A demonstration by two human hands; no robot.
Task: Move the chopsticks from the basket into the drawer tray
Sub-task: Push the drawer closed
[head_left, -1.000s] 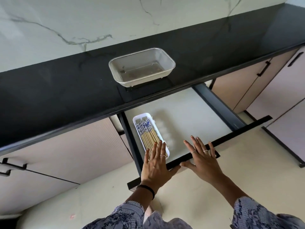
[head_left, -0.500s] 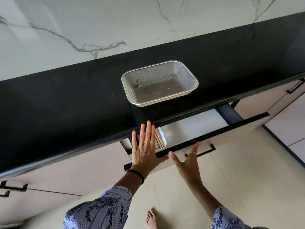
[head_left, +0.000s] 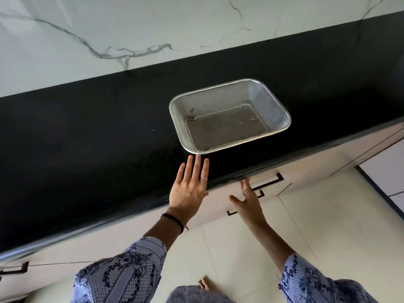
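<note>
A metal mesh basket (head_left: 282, 110) stands on the black counter (head_left: 87, 132) with nothing in it. Below the counter edge the drawer front (head_left: 220, 197) sits flush with the cabinets, so the tray and the chopsticks are hidden. My left hand (head_left: 189, 186) hovers flat over the counter edge, fingers apart, fingertips just short of the basket's near rim. My right hand (head_left: 247, 199) rests with spread fingers against the drawer front beside its black handle (head_left: 271, 182). Neither hand holds anything.
A white marble wall (head_left: 153, 29) rises behind the counter. More cabinet fronts with black handles (head_left: 15, 270) run left and right. My bare foot (head_left: 205, 284) stands on the pale tiled floor below.
The drawer, open a second ago with the chopsticks in its white tray, has been pushed shut by both hands. My left hand has risen over the counter.
</note>
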